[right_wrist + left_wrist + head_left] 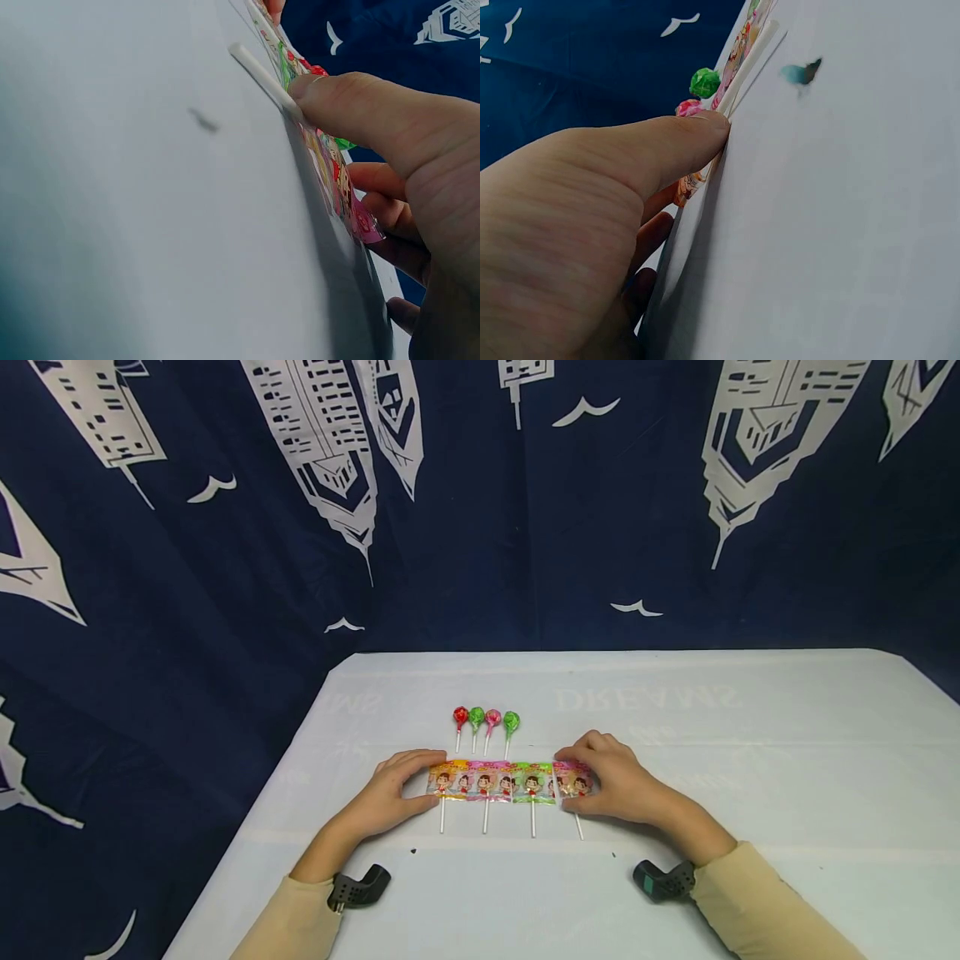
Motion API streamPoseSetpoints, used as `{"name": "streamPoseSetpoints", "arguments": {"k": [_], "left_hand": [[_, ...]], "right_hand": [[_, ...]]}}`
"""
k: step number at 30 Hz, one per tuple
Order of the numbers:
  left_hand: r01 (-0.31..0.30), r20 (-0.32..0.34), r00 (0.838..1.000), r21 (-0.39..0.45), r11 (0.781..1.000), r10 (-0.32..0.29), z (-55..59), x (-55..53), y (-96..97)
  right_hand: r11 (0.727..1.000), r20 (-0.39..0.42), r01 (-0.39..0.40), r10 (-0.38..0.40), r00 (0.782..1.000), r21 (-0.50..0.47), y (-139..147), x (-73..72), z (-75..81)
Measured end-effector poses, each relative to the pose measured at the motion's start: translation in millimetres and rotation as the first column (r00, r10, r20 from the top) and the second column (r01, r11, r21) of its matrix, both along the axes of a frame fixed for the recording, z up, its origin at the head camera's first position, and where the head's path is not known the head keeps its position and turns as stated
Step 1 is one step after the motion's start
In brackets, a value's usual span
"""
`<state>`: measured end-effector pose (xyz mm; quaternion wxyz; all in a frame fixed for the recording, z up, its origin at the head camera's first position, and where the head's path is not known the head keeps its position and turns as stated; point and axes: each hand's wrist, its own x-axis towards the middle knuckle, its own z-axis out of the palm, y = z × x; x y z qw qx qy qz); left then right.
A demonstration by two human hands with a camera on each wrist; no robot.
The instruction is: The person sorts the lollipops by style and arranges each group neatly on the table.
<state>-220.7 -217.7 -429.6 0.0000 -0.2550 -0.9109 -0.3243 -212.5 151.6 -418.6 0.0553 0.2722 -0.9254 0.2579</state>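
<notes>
A row of flat lollipops in printed wrappers lies on the white table, white sticks toward me. At its left end, my left hand (393, 789) holds the orange-wrapped lollipop (444, 782) between thumb and fingers at its lower and upper edges. My right hand (618, 781) grips the pink-wrapped lollipop (576, 781) at the right end; its stick slants a little. Between the hands are another pink-wrapped lollipop (486, 782) and a green-wrapped lollipop (532, 784). In the right wrist view the thumb (345, 105) presses beside a white stick (262, 75).
Behind the row stand out a red ball lollipop (461, 716), a green one (476, 717), a pink one (492, 718) and another green one (512, 722), lying side by side. A dark blue printed curtain (525, 543) hangs behind the white table (787, 760). Small dark specks dot the tabletop.
</notes>
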Motion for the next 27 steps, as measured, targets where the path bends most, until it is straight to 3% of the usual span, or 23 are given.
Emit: {"name": "streamPoseSetpoints", "arguments": {"k": [19, 27], "left_hand": [[-0.03, 0.02, 0.999, -0.006, 1.0, 0.03, 1.8, 4.4, -2.3], [-0.078, 0.05, 0.996, 0.036, 0.996, 0.076, 0.8, 3.0, -1.5]], "right_hand": [[1.0, 0.013, 0.014, -0.013, 1.0, -0.024, -1.8, -1.4, -5.7], [0.999, 0.002, 0.026, -0.026, 1.0, -0.046, -2.1, -0.2, -2.7]]}}
